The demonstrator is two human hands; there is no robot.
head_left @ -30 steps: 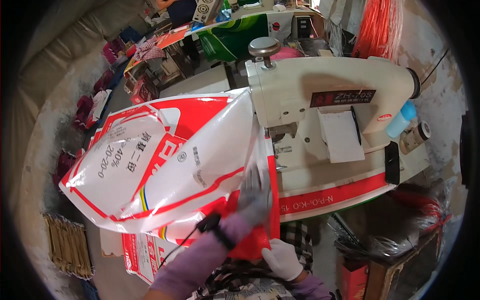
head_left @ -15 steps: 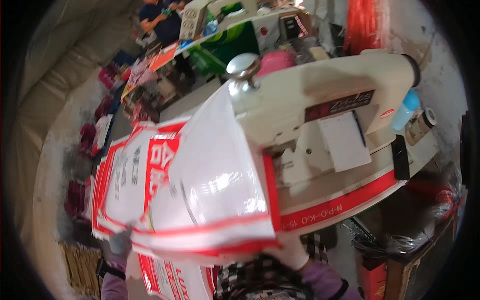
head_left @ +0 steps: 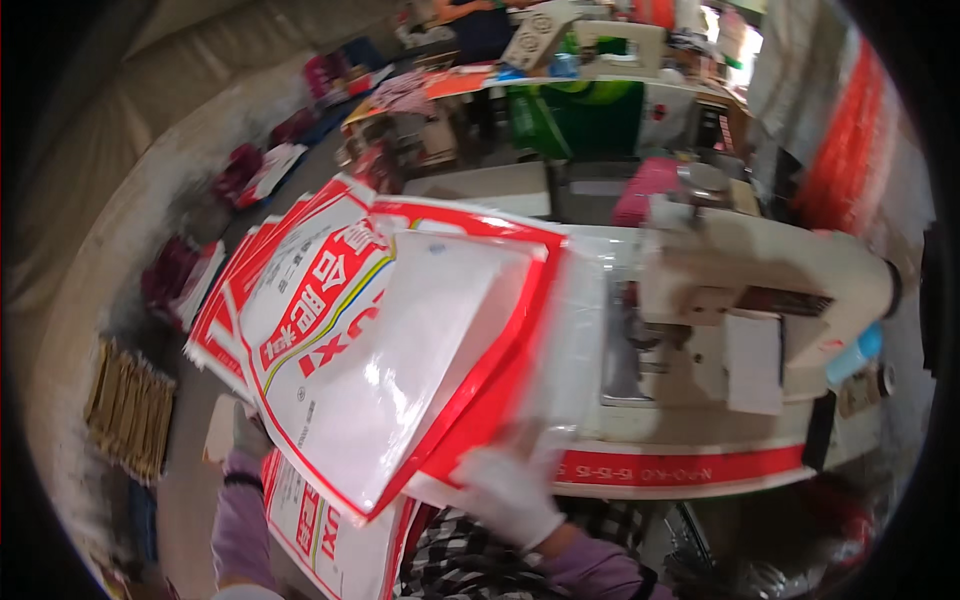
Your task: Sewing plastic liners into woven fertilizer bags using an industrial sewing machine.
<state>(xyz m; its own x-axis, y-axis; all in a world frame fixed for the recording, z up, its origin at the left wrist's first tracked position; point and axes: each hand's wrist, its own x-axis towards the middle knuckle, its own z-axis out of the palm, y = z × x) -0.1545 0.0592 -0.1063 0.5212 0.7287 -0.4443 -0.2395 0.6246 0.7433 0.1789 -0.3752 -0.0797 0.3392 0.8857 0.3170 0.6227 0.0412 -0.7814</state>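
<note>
A white plastic sack (head_left: 400,340) with red borders and red print lies on a pile of like sacks (head_left: 232,300) at the left of the sewing machine table. My left hand (head_left: 250,432), in a greyish glove, grips the sack's lower left edge; its fingers are partly hidden. Near the sack's lower right red edge is my right hand (head_left: 508,492), in a white glove, smeared by motion, so its grip does not show. The beige sewing machine (head_left: 745,265) stands to the right. Another printed sack (head_left: 335,530) hangs below, near my lap.
A notepad (head_left: 753,362) rests against the machine, with a dark phone (head_left: 820,430) and a blue bottle (head_left: 853,353) beside it. Bundled brown material (head_left: 130,410) sits at the left. Farther back, a person (head_left: 482,30) stands by another work table. Red strands (head_left: 850,145) hang at right.
The view has swung to the right. The sack's raised flap, which stood up before the machine, has come down to the left onto the pile. My right hand has moved up and left beside it.
</note>
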